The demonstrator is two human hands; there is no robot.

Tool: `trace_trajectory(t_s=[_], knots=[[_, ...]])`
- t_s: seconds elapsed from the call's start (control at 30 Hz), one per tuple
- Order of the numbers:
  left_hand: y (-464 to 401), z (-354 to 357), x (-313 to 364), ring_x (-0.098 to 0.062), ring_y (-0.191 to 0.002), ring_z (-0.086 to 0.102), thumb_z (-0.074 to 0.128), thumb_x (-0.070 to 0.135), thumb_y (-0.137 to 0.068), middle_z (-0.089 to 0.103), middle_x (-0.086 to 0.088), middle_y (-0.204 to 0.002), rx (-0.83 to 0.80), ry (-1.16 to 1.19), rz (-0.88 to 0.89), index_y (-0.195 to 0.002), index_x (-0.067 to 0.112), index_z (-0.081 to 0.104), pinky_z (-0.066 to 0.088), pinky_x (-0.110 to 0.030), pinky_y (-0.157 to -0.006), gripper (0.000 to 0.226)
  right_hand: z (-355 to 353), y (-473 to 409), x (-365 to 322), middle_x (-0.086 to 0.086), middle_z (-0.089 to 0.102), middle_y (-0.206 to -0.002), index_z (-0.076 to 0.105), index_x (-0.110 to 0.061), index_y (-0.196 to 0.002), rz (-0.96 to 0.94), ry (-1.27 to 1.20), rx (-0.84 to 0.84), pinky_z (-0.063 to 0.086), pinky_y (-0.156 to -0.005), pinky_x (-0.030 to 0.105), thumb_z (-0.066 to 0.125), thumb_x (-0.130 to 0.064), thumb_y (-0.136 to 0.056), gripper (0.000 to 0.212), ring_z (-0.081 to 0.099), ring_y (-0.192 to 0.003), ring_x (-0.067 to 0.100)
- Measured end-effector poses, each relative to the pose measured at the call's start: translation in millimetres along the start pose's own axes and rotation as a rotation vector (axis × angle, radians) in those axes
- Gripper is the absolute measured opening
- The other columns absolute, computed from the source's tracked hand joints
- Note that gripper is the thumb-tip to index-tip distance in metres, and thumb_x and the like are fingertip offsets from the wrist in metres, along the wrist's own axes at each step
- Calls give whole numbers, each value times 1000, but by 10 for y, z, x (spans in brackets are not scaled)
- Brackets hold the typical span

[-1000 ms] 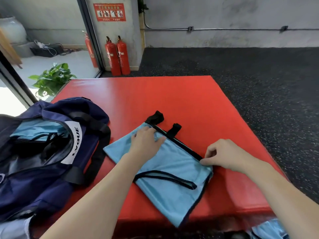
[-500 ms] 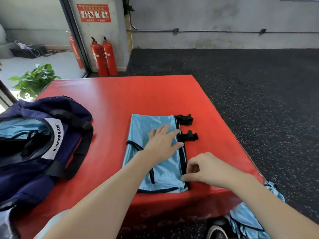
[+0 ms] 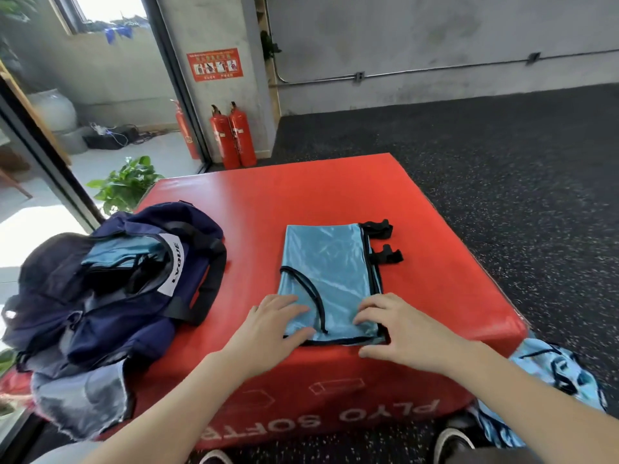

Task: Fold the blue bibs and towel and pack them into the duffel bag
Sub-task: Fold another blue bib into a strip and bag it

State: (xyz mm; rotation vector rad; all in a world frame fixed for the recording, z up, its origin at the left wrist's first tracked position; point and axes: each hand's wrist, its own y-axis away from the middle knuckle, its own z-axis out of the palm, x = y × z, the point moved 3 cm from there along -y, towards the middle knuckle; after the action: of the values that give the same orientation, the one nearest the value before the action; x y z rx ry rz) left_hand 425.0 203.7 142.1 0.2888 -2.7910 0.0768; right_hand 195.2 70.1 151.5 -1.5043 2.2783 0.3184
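"PLYO SOFT" red box (image 3: pixel 301 195): both flat hands (image 3: pixel 278 324) (image 3: pixel 398 329) press folded bib (image 3: pixel 330 262); "VQUE" bag (image 3: pixel 110 286) beside.

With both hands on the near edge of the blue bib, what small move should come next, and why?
Probably fold the near edge away, toward the straps. The blue bib lies flat on the red box, still long, with the left hand and right hand at its near corners. The duffel bag waits open beside it.

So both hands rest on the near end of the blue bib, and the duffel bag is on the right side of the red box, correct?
Not quite. The head view shows the duffel bag on the left side of the red box. The rest holds: both hands, left and right, rest on the near end of the blue bib.
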Motion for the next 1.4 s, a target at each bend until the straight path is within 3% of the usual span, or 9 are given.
trace_trajectory(t_s=[0.13, 0.27, 0.4, 0.6, 0.7, 0.8, 0.97, 1.17, 1.4], knots=[[257, 1, -41, -9, -143, 31, 62, 67, -86, 43, 12, -152, 0, 131, -39, -141, 38, 54, 28, -35, -119, 63, 89, 50, -99, -23, 42, -138, 53, -36, -137, 17, 21, -21, 31, -111, 21, 70, -54, -86, 57, 32, -130, -3], [393, -49, 27, 0, -121, 51, 80, 53, -77, 58, 16, -130, 13, 180, -20, -132, 31, 63, 40, -22, -108, 63, 137, 144, -121, -22, 49, -127, 58, -32, -130, 40, 18, 4, 35, -106, 18, 73, -38, -90, 43, 39, -121, -3], [492, -40, 78, -3, -107, 55, 83, 35, -79, 62, 13, -116, 26, 154, -15, -126, 24, 67, 42, -18, -96, 50, 171, 246, -142, -17, 52, -115, 66, -26, -110, 46, 6, 73, 39, -92, 15, 71, -18, -90, 22, 51, -105, -1], [537, -172, 104, 1, -82, 60, 76, 21, -83, 63, 18, -83, 207, 275, 16, -94, 28, 76, 41, -9, -73, 13, -40, 303, -194, -19, 63, -98, 62, -32, -84, 125, -130, 218, 46, -87, 29, 70, -24, -78, 13, 57, -98, 5], [545, -300, 143, -2, -79, 58, 77, 26, -84, 63, 13, -77, 300, 311, 21, -82, 28, 72, 39, -11, -70, 5, -168, 321, -184, -10, 65, -90, 57, -32, -77, 204, -262, 229, 46, -78, 34, 65, -32, -73, 9, 60, -83, 11], [532, -388, 169, -8, -84, 63, 74, 25, -88, 68, 14, -82, 366, 463, 3, -85, 30, 70, 45, -16, -76, 7, -277, 292, -185, 1, 54, -70, 55, -22, -76, 191, -368, 259, 33, -60, 35, 57, -40, -70, 19, 42, -62, 13], [449, -412, 209, -6, -51, 37, 68, 23, -96, 46, 12, -53, 458, 681, -72, -86, 24, 67, 34, -26, -52, 10, -407, 138, -213, -8, 42, -60, 54, -17, -71, 190, -513, 349, 28, -57, 33, 57, -30, -70, 13, 36, -58, 10], [192, -470, 194, -11, -46, 25, 63, 31, -98, 29, 8, -49, 572, 604, -106, -95, 26, 64, 22, -26, -47, 7, -520, -166, -131, -5, 64, -69, 64, -27, -79, 255, -460, 460, 41, -59, 35, 65, -19, -82, 8, 54, -62, 17], [-224, -368, -7, -10, -49, 31, 57, 34, -100, 37, 10, -50, 569, 574, -258, -83, 26, 58, 35, -38, -51, 19, -488, -631, -21, -2, 70, -81, 65, -36, -94, 250, -418, 418, 46, -66, 31, 62, -23, -95, 14, 61, -72, 19]])
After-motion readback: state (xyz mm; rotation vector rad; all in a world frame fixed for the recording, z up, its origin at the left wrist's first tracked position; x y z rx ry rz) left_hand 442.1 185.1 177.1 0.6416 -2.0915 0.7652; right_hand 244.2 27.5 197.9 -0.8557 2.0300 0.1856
